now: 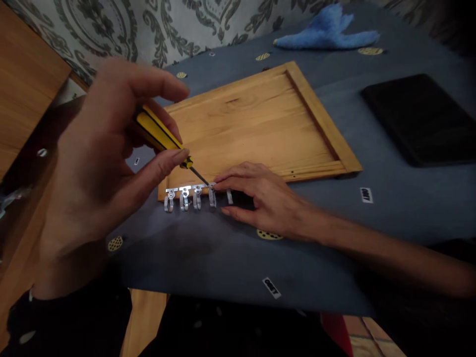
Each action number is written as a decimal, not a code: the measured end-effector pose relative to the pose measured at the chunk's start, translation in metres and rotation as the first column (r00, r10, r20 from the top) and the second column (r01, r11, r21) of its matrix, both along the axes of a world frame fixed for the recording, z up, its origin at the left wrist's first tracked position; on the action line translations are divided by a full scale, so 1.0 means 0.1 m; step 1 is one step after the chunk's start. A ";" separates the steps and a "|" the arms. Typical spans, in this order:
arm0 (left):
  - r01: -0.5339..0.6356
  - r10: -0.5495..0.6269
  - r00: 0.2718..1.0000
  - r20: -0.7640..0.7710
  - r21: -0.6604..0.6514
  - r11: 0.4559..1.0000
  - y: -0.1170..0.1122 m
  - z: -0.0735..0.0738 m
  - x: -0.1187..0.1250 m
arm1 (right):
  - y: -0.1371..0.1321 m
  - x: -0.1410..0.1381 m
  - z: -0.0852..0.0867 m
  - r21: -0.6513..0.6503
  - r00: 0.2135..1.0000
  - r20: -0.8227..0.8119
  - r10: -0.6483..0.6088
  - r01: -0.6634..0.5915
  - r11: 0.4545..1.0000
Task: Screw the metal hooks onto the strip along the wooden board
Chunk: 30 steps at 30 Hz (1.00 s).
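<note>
My left hand (pixel 100 163) is raised close to the camera and grips a yellow and black screwdriver (pixel 163 141). Its thin tip points down to the near edge of a wooden panel (pixel 256 124). A row of several silver metal hooks (pixel 189 197) sits along that near edge. My right hand (pixel 260 196) lies on the grey cloth beside the hooks. Its fingers are pinched on the hook nearest the screwdriver tip, holding it against the wood.
A grey cloth (pixel 372 218) with small labels covers the table. A black flat tablet-like object (pixel 420 119) lies at the right. A blue fluffy item (pixel 327 32) rests at the far edge. Patterned wallpaper is behind, and wooden furniture (pixel 22 94) stands at the left.
</note>
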<state>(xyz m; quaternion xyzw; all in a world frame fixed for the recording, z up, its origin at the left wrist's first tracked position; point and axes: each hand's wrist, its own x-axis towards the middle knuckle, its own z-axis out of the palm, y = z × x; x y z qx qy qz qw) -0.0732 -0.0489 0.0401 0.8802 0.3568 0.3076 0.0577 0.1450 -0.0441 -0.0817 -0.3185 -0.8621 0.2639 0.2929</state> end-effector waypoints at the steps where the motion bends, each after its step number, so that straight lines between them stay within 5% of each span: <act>1: -0.024 0.023 1.000 -0.011 -0.038 0.999 0.00 0.00 0.00 | 0.00 0.00 0.00 0.002 1.000 -0.002 0.002 -0.002 1.000; 30: -0.025 0.077 0.940 -0.331 0.160 0.987 0.02 -0.07 0.05 | 0.02 0.02 -0.03 -0.002 1.000 -0.009 0.020 -0.020 1.000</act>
